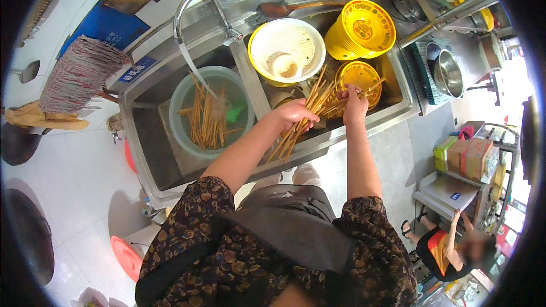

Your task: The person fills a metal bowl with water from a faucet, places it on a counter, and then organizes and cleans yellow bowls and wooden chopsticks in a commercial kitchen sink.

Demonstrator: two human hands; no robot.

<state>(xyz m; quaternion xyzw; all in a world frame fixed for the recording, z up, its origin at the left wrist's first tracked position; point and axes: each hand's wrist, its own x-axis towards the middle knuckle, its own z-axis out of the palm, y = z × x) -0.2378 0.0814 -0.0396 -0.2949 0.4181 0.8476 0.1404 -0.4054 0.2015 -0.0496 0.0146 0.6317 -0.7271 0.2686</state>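
Observation:
My left hand (297, 115) grips a bundle of wooden chopsticks (313, 101) over the front edge of the right sink basin. Close to its right, my right hand (354, 103) has its fingers closed on more chopsticks that point right, above a yellow bowl (358, 72). In the left basin, a pale plastic tub (176, 125) holds water, many loose chopsticks (207, 115) and something green. Water runs into it from a curved metal faucet (177, 21). A white perforated colander (298, 40) with a small bowl inside rests on a yellow container behind my hands.
A tall stack of yellow bowls (362, 27) stands at the back right of the basin. A wooden-handled ladle or spoon (277, 10) lies on the rear ledge. Metal bowls (448, 74) sit on the right counter. A mop (81, 74) hangs at left; another person (443, 249) is at lower right.

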